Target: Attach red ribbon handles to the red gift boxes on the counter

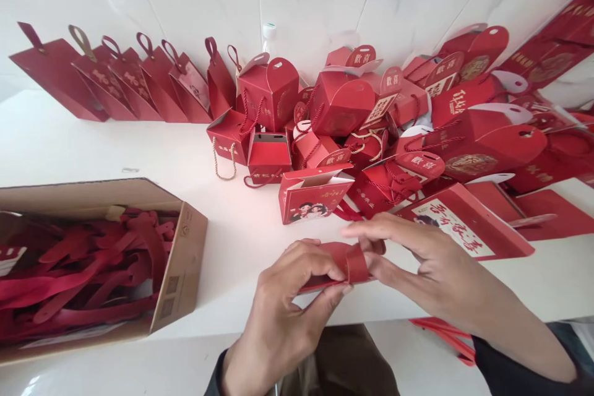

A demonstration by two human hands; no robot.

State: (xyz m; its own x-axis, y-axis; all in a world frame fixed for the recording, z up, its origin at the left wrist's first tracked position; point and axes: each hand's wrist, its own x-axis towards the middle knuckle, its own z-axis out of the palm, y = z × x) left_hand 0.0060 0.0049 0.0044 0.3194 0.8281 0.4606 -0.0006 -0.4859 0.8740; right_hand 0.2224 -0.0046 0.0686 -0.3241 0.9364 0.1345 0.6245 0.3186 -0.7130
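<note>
My left hand [297, 297] pinches the end of a small red paper gift box [331, 252] between thumb and fingers, just above the table's front edge. A red strap [357, 264] stands up in a loop at the box's right side. My right hand [417, 263] has its thumb and fingers closed around that strap; part of it is hidden behind the fingers. Beyond my hands stands a red gift box with a cartoon couple [315, 195], its top open. To the right lies a red box with a white printed panel [455, 229].
A cardboard carton [185, 260] holding red straps [97, 272] sits on the left. Several tall red boxes with ribbon loops [153, 83] line the wall. Many red candy boxes with rope handles [343, 102] crowd the back right. A white bottle [269, 37] stands behind them.
</note>
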